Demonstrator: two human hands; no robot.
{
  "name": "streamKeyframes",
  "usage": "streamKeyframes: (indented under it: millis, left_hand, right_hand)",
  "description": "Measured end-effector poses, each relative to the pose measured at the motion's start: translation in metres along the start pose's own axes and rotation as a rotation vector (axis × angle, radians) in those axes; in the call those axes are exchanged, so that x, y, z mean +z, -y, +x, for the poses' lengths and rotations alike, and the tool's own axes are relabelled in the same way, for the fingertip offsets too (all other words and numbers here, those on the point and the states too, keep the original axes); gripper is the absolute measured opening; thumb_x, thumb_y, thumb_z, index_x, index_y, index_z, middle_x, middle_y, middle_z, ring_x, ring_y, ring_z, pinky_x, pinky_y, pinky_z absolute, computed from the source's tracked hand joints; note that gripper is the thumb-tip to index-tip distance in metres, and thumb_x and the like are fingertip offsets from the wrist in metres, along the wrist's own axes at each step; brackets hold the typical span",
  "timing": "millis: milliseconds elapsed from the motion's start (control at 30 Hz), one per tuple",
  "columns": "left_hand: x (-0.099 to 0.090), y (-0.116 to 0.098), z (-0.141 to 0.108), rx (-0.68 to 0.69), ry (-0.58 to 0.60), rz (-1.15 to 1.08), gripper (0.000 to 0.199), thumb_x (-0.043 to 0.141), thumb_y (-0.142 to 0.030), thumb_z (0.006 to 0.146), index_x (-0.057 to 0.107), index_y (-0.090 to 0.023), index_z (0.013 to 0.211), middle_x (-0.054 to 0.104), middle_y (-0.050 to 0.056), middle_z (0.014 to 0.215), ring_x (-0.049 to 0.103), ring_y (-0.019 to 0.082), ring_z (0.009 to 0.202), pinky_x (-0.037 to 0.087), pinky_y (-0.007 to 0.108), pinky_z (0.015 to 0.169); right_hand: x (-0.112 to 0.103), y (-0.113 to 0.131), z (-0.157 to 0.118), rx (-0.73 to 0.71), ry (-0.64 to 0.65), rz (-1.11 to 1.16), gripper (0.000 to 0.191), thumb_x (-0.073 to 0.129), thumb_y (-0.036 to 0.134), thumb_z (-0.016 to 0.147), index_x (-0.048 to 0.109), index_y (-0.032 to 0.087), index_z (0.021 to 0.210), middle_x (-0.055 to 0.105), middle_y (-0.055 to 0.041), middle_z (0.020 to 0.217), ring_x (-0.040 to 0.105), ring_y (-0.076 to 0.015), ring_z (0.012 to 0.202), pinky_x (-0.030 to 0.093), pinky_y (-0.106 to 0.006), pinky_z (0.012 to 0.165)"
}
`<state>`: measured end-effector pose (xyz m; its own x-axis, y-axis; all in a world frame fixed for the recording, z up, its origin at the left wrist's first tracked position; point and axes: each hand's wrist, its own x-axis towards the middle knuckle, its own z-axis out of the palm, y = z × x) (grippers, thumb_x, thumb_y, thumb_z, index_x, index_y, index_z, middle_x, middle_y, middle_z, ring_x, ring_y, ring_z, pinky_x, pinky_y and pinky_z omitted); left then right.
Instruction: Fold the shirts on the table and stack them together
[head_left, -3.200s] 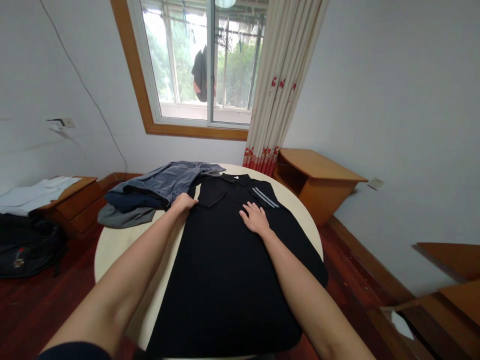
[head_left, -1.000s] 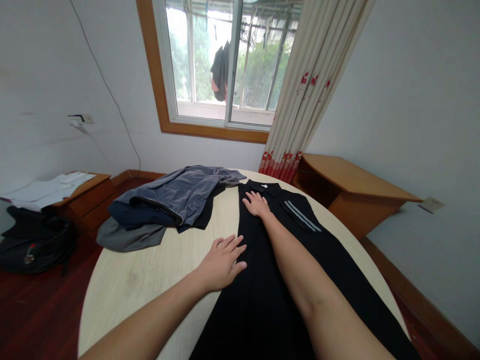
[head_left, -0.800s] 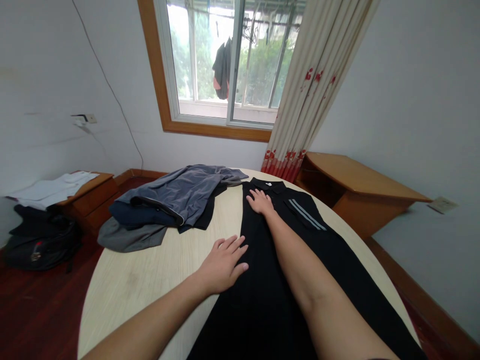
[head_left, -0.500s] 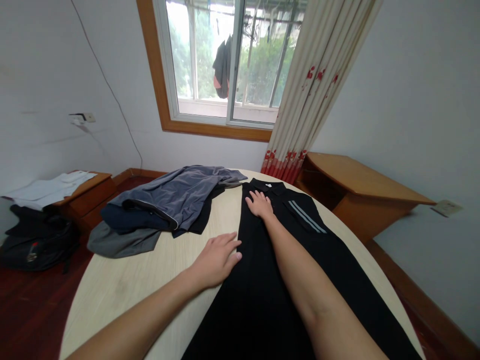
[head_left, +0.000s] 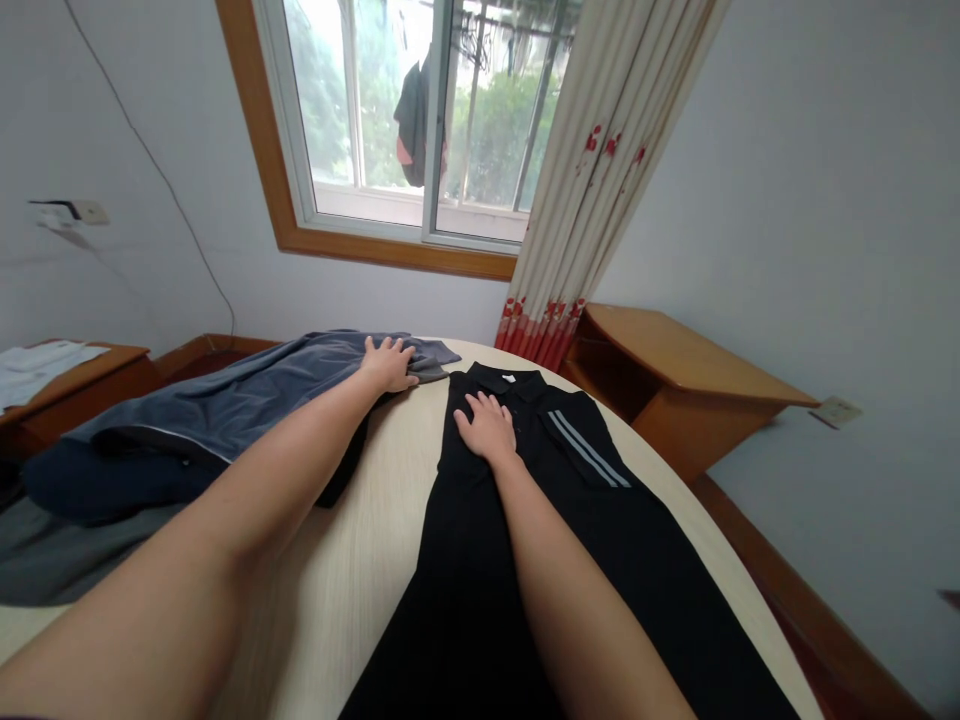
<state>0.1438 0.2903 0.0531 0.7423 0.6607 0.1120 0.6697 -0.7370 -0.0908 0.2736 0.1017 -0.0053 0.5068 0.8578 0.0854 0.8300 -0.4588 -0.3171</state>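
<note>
A black polo shirt (head_left: 465, 560) with a collar and two grey stripes on one sleeve lies spread on the round table (head_left: 390, 500). My right hand (head_left: 487, 425) rests flat on its upper part below the collar, fingers apart. To the left, a pile of clothes has a grey-blue velvety garment (head_left: 300, 390) on top. My left hand (head_left: 387, 364) lies on the far right end of that garment with its fingers spread. Dark navy cloth (head_left: 97, 475) and a grey piece (head_left: 52, 560) show under it. My left forearm covers part of the pile.
A wooden desk (head_left: 690, 350) stands against the wall at the right, beyond the table edge. A patterned curtain (head_left: 570, 220) hangs by the window behind the table. At the far left, white cloth or paper (head_left: 45, 365) lies on a low wooden cabinet (head_left: 112, 370).
My left hand has moved from the shirt's left edge up and away to the far end of the grey-blue garment. My right hand stays on the shirt. The view has turned slightly right.
</note>
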Motion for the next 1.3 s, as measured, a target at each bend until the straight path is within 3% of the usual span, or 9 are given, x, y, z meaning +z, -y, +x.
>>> streamKeyframes:
  millis: [100,300,567,667,733,833,967,1167,1300]
  left_hand:
    - [0.007,-0.009,0.013,-0.029,0.040,-0.033,0.075,0.067,-0.048,0.082,0.046,-0.018,0.148,0.056,0.023,0.143,0.047,0.042,0.134,0.023,0.065,0.112]
    - [-0.009,-0.016,0.023,-0.154,0.024,-0.160,0.037,0.072,-0.031,0.074,0.072,-0.014,0.107,0.069,0.020,0.121,0.063,0.037,0.114,0.047,0.040,0.096]
    - [-0.065,0.076,-0.016,-0.606,-0.481,-0.536,0.038,0.050,-0.028,0.097,0.049,-0.009,0.129,0.065,0.011,0.123,0.059,0.022,0.111,0.046,0.034,0.095]
    - [-0.058,0.109,-0.053,-0.636,-0.286,-0.398,0.049,0.056,-0.029,0.094,0.044,-0.007,0.137,0.064,0.012,0.125,0.059,0.024,0.113,0.045,0.035,0.096]
    - [-0.045,0.119,-0.073,-0.622,-0.157,-0.340,0.042,0.063,-0.030,0.087,0.058,-0.012,0.125,0.067,0.013,0.124,0.060,0.030,0.114,0.046,0.038,0.095]
    - [-0.023,0.120,-0.089,-0.551,-0.074,-0.191,0.036,0.060,-0.033,0.085,0.067,-0.015,0.115,0.059,0.019,0.138,0.051,0.040,0.129,0.045,0.047,0.100]
    - [-0.009,0.115,-0.098,-0.441,0.054,-0.145,0.054,0.042,-0.033,0.091,0.052,-0.006,0.136,0.052,0.026,0.144,0.056,0.037,0.127,0.046,0.044,0.100]
    - [-0.017,0.093,-0.110,-0.459,0.151,-0.085,0.069,0.029,-0.048,0.096,0.041,-0.002,0.145,0.052,0.028,0.145,0.056,0.039,0.129,0.046,0.045,0.102]
    - [-0.036,0.078,-0.117,-0.385,0.334,-0.134,0.100,0.026,-0.078,0.089,0.036,0.000,0.150,0.045,0.028,0.151,0.049,0.039,0.136,0.042,0.042,0.107]
  right_hand:
    - [0.001,0.001,0.000,0.003,-0.004,-0.001,0.061,0.035,0.049,0.100,0.042,0.020,0.153,0.030,-0.0086,0.164,0.021,-0.0275,0.153,0.015,-0.048,0.123]
    - [0.002,0.000,0.002,0.002,-0.002,-0.001,0.061,0.034,0.049,0.100,0.041,0.020,0.153,0.030,-0.0086,0.164,0.021,-0.0272,0.152,0.016,-0.048,0.123]
    - [0.003,-0.001,0.002,-0.003,-0.008,-0.008,0.061,0.035,0.048,0.101,0.042,0.019,0.153,0.031,-0.0091,0.164,0.021,-0.0269,0.153,0.015,-0.047,0.123]
    - [0.002,0.000,0.001,0.003,-0.011,-0.010,0.060,0.035,0.048,0.101,0.042,0.020,0.153,0.031,-0.0084,0.164,0.022,-0.0264,0.153,0.015,-0.046,0.123]
    - [0.001,0.001,0.001,0.005,-0.012,-0.011,0.060,0.036,0.048,0.101,0.042,0.019,0.153,0.031,-0.0085,0.164,0.022,-0.0266,0.152,0.016,-0.047,0.123]
    - [0.001,0.001,0.000,0.005,-0.010,-0.009,0.060,0.036,0.048,0.101,0.042,0.019,0.153,0.031,-0.0086,0.164,0.022,-0.0268,0.152,0.016,-0.046,0.123]
    - [0.001,0.000,0.000,-0.002,-0.008,-0.003,0.061,0.035,0.048,0.101,0.042,0.018,0.154,0.031,-0.0089,0.164,0.022,-0.0269,0.152,0.015,-0.046,0.123]
    - [0.003,-0.001,0.001,-0.003,-0.013,-0.007,0.061,0.035,0.048,0.101,0.042,0.018,0.153,0.031,-0.0090,0.164,0.022,-0.0271,0.152,0.015,-0.046,0.123]
    - [0.002,-0.001,0.002,-0.004,-0.009,-0.001,0.061,0.035,0.048,0.101,0.042,0.018,0.153,0.031,-0.0086,0.164,0.022,-0.0267,0.152,0.015,-0.046,0.123]
